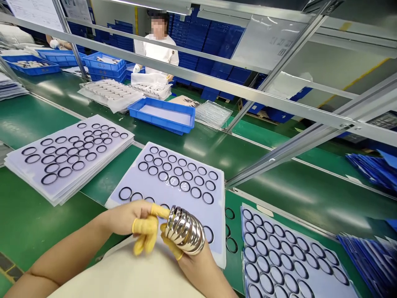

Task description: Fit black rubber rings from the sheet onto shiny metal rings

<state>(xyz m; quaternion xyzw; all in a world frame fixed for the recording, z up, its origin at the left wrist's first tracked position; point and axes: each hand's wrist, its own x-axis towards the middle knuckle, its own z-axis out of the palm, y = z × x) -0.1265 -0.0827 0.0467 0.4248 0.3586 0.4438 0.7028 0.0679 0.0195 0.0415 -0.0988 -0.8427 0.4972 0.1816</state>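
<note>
Shiny ring stack [186,231] is on my right hand [197,263], close to my body over the near part of the middle sheet [198,215]. I'm grasping it, rings apparently looped around the fingers, probably to keep them aligned. Left hand [136,219] has its index at the end ring; can't tell if pinching. Loose rings [208,203] sit in rows, likely for spacing. Green bench [101,180] below; blue tray [155,118], metal frame [186,69], co-worker [159,54] beyond.

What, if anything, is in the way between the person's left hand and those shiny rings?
Nothing visible. The left hand's yellow-covered index fingertip is right at the left end of the row of shiny rings held by the right hand; whether it touches them is hard to tell.
</note>
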